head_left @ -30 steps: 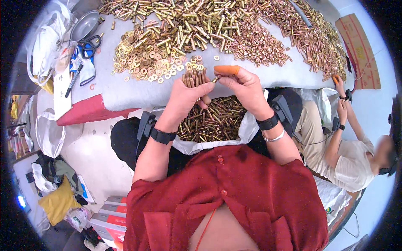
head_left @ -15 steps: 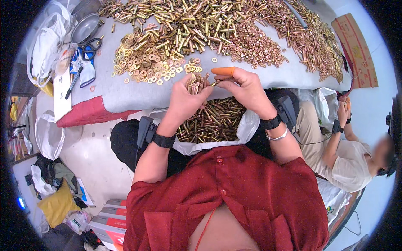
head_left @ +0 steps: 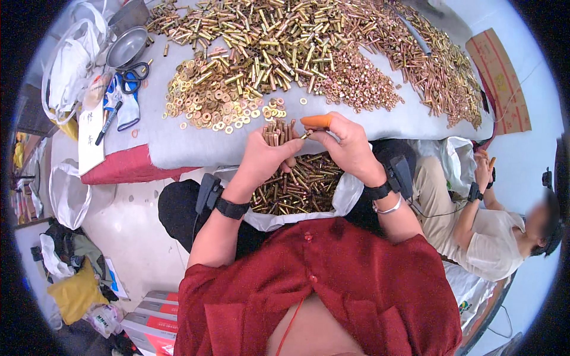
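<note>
My left hand (head_left: 260, 156) is closed around a bunch of slim copper-coloured bolts (head_left: 277, 134), their ends pointing up and away from me. An orange finger cot (head_left: 316, 121) covers the index finger of my right hand (head_left: 350, 147). The thumb and fingers of that hand pinch a small brass-coloured metal piece (head_left: 306, 135) against the left thumb tip; its exact shape is too small to tell. Just below both hands, a white bag (head_left: 349, 199) in my lap holds many loose bolts (head_left: 294, 193). Beyond my hands lie flat washers (head_left: 205, 101) heaped near the table's edge.
Metal sleeves (head_left: 261, 41), small nuts (head_left: 359, 86) and more bolts (head_left: 445, 89) are heaped on the grey-covered table (head_left: 160, 142). At left lie scissors (head_left: 133, 77), a marker (head_left: 108, 123), gloves (head_left: 127, 110) and a metal bowl (head_left: 127, 47). A co-worker (head_left: 490, 237) sits at right.
The whole view has shifted a little, with table and hands lower in the picture. Both hands stay together with the same bunch and small piece between them.
</note>
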### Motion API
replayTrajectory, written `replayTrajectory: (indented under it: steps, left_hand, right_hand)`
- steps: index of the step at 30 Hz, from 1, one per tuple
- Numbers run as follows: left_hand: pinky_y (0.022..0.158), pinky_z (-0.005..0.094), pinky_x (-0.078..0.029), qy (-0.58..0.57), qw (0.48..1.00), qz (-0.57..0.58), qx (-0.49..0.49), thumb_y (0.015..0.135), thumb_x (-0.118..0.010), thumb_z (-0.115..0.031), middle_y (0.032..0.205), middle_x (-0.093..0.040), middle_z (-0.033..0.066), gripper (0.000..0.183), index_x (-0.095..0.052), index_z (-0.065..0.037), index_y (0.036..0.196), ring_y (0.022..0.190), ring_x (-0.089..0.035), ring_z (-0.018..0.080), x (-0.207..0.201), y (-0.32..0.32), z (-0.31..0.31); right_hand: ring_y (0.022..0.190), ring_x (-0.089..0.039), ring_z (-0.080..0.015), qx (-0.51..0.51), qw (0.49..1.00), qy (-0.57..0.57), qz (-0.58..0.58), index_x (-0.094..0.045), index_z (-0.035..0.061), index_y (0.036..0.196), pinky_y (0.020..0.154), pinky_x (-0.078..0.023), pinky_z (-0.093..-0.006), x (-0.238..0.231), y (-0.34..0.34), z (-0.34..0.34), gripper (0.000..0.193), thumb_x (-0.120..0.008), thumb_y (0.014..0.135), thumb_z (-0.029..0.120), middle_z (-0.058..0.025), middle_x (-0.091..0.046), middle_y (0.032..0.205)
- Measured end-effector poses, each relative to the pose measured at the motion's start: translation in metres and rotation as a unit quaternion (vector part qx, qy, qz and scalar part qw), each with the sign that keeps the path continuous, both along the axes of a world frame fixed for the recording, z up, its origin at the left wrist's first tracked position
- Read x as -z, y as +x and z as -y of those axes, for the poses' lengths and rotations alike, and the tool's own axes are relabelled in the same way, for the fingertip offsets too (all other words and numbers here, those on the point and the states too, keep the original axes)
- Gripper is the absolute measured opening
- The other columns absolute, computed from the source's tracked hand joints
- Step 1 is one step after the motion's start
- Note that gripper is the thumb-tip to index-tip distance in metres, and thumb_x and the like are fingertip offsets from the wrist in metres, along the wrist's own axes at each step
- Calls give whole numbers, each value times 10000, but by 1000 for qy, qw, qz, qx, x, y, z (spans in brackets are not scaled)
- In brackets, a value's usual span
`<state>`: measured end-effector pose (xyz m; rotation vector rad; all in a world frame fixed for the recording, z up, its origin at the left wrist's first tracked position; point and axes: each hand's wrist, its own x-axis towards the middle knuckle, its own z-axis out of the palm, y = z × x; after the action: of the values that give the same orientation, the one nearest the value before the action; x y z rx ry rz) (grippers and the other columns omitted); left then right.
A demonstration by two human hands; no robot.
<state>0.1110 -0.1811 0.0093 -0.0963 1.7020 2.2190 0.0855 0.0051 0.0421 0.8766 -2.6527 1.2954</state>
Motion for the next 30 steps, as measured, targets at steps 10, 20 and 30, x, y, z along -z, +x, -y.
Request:
replayTrajectory:
  steps: [10,20,30]
  left_hand:
    - [408,220,-471,27,999,27,-8,794,-698,-126,651,-581,18,172,-604,-18,890,493,-560,90,1,-3,2]
    - [402,211,-449,46,997,51,24,790,-696,-130,650,-583,21,176,-604,-23,895,496,-557,89,0,-4,4]
    - [398,210,-445,119,988,92,46,782,-704,-160,711,-604,33,201,-601,-31,898,507,-566,93,2,-5,5]
  right_hand:
    - [799,-612,-266,-14,999,-41,-20,-652,64,966,694,-492,-318,3,-3,2,174,-637,793,51,-106,-625,867]
    - [810,-614,-158,31,993,-24,115,-666,54,944,712,-487,-282,3,-2,-3,143,-644,804,66,-73,-620,866]
    - [823,-621,-214,1,997,-74,23,-662,45,936,723,-492,-292,5,2,0,138,-644,800,53,-85,-628,891]
